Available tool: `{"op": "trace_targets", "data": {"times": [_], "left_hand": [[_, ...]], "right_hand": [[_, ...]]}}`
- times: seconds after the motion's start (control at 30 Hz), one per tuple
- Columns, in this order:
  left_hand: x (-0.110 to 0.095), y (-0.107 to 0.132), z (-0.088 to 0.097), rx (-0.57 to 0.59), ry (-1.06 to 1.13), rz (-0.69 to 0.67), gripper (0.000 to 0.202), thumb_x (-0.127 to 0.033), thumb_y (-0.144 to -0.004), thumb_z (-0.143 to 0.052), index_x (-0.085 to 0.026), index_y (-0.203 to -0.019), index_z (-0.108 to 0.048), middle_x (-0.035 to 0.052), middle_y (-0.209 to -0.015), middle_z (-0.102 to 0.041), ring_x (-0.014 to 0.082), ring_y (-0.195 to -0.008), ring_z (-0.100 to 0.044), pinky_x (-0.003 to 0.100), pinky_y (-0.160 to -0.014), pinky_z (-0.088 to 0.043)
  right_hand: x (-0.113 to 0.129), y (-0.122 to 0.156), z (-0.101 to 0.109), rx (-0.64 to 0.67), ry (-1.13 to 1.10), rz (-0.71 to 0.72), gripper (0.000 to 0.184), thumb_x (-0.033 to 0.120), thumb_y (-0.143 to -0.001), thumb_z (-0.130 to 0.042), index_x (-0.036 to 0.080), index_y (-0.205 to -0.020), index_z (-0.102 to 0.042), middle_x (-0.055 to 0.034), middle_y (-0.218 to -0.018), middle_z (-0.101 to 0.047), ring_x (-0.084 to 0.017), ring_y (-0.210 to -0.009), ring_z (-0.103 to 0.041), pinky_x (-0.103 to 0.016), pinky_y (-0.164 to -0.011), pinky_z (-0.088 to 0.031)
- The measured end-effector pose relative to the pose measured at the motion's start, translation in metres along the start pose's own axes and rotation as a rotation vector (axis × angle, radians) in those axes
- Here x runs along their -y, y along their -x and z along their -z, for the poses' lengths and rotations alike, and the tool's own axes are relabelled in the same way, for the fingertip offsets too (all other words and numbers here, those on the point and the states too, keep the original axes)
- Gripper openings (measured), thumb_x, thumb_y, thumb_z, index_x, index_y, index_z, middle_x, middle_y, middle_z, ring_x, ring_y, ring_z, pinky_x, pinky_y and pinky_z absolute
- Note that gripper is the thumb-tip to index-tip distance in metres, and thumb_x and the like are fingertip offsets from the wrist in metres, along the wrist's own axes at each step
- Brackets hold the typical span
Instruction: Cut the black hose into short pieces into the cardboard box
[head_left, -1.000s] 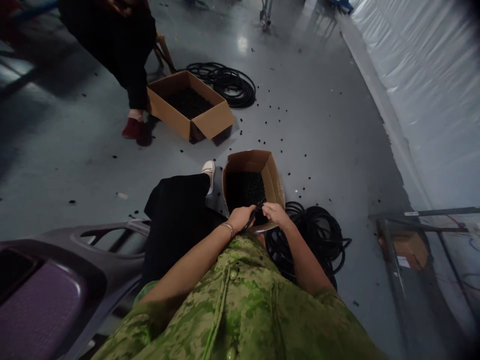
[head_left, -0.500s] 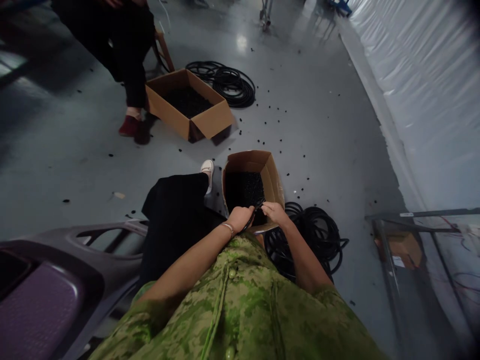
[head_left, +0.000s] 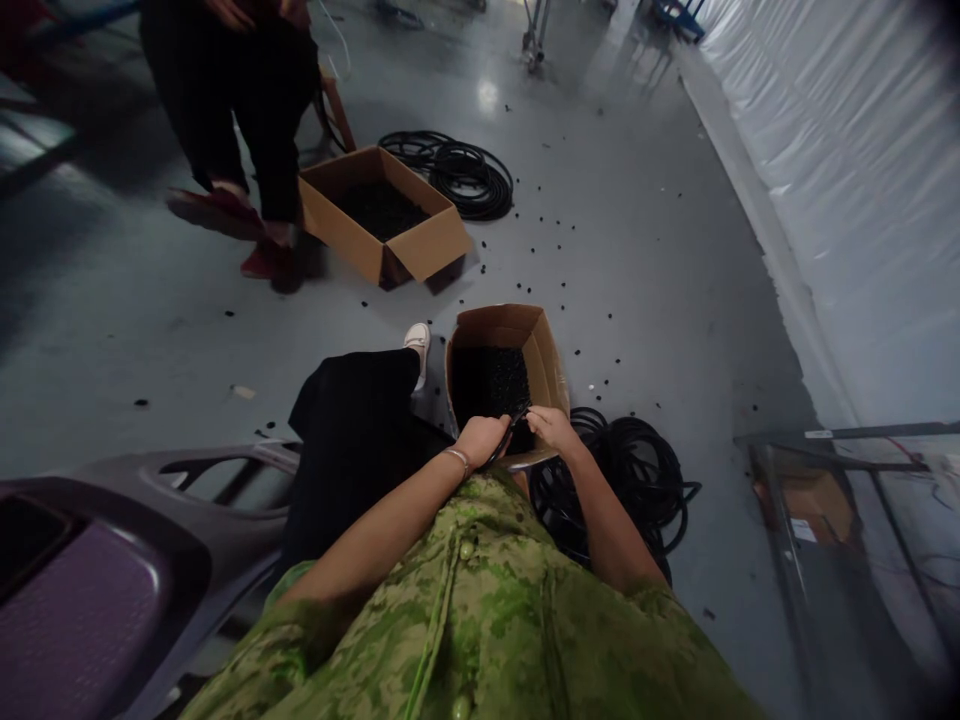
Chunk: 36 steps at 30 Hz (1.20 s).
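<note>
My left hand point(head_left: 482, 440), with a bracelet at its wrist, is closed around a thin black hose point(head_left: 519, 415) that runs up out of the fist. At the hose's upper end the fingers of my right hand point(head_left: 553, 426) are pinched together. What lies between those fingers is too small to tell. Both hands are over the near edge of an open cardboard box point(head_left: 553, 375), which holds a heap of small black pieces point(head_left: 504, 375). Beside the box, partly behind my right forearm, lies a coil of black hose point(head_left: 637, 465).
Across from me sits a person in dark trousers point(head_left: 274, 130), near a second cardboard box point(head_left: 427, 245) of black pieces and another black hose coil point(head_left: 472, 180). Small black bits dot the grey floor point(head_left: 637, 250). A purple-grey chair point(head_left: 90, 600) stands at left, a metal frame point(head_left: 780, 530) at right.
The view has shifted slightly. The seated person's legs have moved, and a second red shoe now shows. My hands stay close together over the box, with the hose still between them.
</note>
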<state>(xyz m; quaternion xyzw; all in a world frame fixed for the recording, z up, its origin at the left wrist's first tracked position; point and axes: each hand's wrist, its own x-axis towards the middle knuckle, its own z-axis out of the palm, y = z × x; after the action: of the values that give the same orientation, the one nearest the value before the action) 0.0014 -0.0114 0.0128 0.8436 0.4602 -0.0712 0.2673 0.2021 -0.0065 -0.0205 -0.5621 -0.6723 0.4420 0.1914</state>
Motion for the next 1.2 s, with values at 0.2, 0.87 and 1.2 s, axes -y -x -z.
{"op": "trace_targets", "data": {"times": [0.2, 0.87, 1.2], "left_hand": [[-0.001, 0.0, 0.002, 0.05, 0.033, 0.014, 0.031, -0.028, -0.098, -0.041, -0.01, -0.121, -0.052, 0.0194, -0.103, -0.073, 0.0284, -0.095, -0.073, 0.035, -0.081, -0.053], [-0.005, -0.001, -0.001, 0.076, -0.022, 0.029, 0.034, -0.03, -0.099, -0.039, -0.007, -0.119, -0.056, 0.0202, -0.102, -0.073, 0.0302, -0.096, -0.073, 0.037, -0.08, -0.054], [-0.006, -0.003, 0.0, 0.041, -0.048, 0.027, 0.031, -0.024, -0.096, -0.043, -0.004, -0.112, -0.059, 0.0229, -0.096, -0.072, 0.033, -0.094, -0.073, 0.039, -0.079, -0.054]], "right_hand": [[0.003, -0.003, 0.001, 0.087, 0.106, 0.022, 0.037, 0.038, -0.092, -0.048, 0.021, -0.059, -0.049, 0.0023, -0.059, -0.051, -0.013, -0.062, -0.047, -0.023, -0.063, -0.031], [0.001, -0.004, 0.002, 0.123, 0.282, -0.038, 0.035, 0.034, -0.094, -0.05, 0.02, -0.063, -0.058, 0.0011, -0.065, -0.061, -0.013, -0.067, -0.053, -0.022, -0.064, -0.031], [0.006, -0.004, 0.002, 0.05, 0.297, -0.045, 0.038, 0.036, -0.096, -0.044, 0.02, -0.063, -0.053, 0.0009, -0.066, -0.058, -0.014, -0.07, -0.054, -0.022, -0.067, -0.034]]}}
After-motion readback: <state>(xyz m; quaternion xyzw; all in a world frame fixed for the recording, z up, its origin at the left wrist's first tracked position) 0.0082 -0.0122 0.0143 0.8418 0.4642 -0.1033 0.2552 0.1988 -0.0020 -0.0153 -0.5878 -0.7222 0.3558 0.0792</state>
